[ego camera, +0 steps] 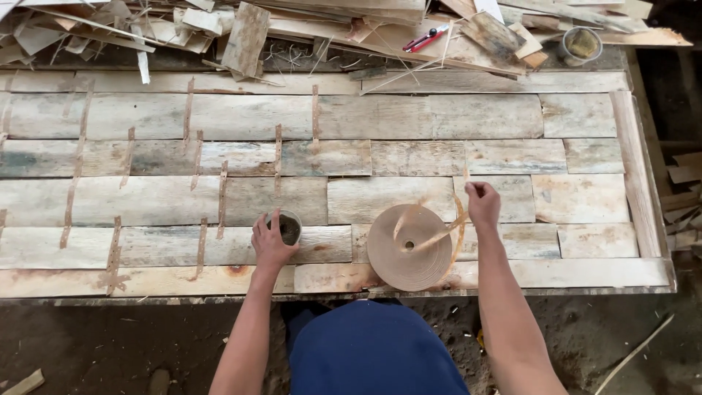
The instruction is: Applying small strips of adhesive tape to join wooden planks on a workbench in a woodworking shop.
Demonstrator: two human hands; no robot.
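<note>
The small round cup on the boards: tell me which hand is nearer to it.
Left. The left hand touches the small cup; the right hand is far to its right, pinching tape beyond the tape roll.

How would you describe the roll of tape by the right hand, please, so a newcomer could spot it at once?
Start at the wide sheet of pale veneer pieces and go to its near edge. There, just left of the right hand, lies a flat tan tape roll. It is the only round disc there, larger than the small cup under the left hand.
</note>
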